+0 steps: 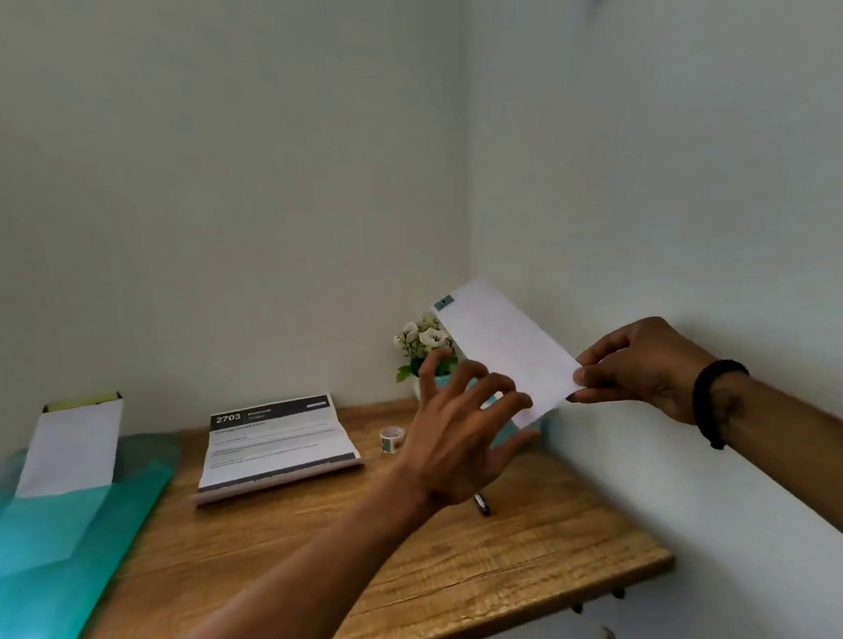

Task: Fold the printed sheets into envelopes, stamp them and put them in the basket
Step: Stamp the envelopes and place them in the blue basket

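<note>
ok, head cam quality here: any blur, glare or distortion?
Head view: left hand motion-blurred at the fingers; right hand pinching the envelope is sharper; soft, even light, faint shadows; sheen on the teal folder; wide-angle bends the table edge; sheet text mostly unreadable.

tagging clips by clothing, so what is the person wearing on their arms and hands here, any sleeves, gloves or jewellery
Both forearms are bare as far as the picture shows: no sleeves in view and no gloves. The right hand has a black band around its wrist, thick and rope-like or beaded; blur hides which. The left hand and its wrist carry nothing: no watch, ring or band visible.
</note>
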`<action>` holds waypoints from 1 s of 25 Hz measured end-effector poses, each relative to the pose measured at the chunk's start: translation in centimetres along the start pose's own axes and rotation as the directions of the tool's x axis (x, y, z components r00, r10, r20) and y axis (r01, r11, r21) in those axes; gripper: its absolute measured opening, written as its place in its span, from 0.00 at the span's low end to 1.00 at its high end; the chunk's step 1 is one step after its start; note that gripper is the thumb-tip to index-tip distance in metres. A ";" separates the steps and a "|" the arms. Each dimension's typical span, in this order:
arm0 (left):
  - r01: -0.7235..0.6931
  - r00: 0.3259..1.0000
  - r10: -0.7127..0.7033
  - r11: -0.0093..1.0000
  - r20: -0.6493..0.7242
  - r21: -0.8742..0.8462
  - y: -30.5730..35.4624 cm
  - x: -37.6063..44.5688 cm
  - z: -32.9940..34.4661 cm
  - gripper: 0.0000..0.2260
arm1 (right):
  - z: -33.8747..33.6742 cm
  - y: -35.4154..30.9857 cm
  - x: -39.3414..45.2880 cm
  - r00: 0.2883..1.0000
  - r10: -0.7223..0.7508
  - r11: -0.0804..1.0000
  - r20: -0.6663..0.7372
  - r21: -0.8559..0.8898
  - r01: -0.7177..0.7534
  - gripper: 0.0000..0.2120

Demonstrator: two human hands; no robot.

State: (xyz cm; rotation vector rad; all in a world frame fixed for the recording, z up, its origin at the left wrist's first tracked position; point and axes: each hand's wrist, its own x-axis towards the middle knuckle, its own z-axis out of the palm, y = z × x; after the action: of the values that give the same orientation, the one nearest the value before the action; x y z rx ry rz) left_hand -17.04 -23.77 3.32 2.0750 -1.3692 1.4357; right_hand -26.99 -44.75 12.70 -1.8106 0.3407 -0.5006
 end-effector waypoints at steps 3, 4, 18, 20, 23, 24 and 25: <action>-0.021 1.000 0.021 1.000 -0.007 -0.007 0.9 -1.3 1.1 0.07 | 0.0 2.0 -0.3 0.999 0.048 0.999 0.006 -0.019 -0.048 0.07; -0.028 1.000 0.028 1.000 -0.006 -0.006 1.0 -1.5 1.3 0.06 | 0.0 2.4 -0.2 0.998 0.062 0.997 0.005 -0.034 -0.062 0.07; 0.152 0.971 -0.179 0.974 0.160 0.169 -0.7 0.9 2.3 0.14 | 2.3 5.0 2.6 0.881 -0.448 0.507 0.154 -0.768 0.392 0.10; 0.146 0.968 -0.179 0.972 0.178 0.183 -1.0 1.4 2.7 0.14 | 3.0 5.4 3.3 0.836 -0.516 0.378 0.186 -0.826 0.417 0.08; 0.139 0.964 -0.179 0.970 0.198 0.198 -1.0 2.0 3.1 0.14 | 4.0 5.1 4.1 0.807 -0.546 0.228 0.227 -0.886 0.403 0.08; 0.141 0.962 -0.182 0.970 0.203 0.199 -1.1 2.0 3.4 0.14 | 4.3 5.2 4.4 0.801 -0.546 0.175 0.246 -0.901 0.397 0.08; 0.144 0.962 -0.184 0.969 0.201 0.199 -1.2 1.9 3.7 0.14 | 4.6 5.3 4.6 0.796 -0.545 0.133 0.265 -0.910 0.394 0.08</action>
State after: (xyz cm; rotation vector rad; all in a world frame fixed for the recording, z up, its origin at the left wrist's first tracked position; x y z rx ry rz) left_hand -13.77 -26.66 3.51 2.4633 -1.1399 1.3412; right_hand -20.57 -44.67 7.29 -3.1615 0.0960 -1.0261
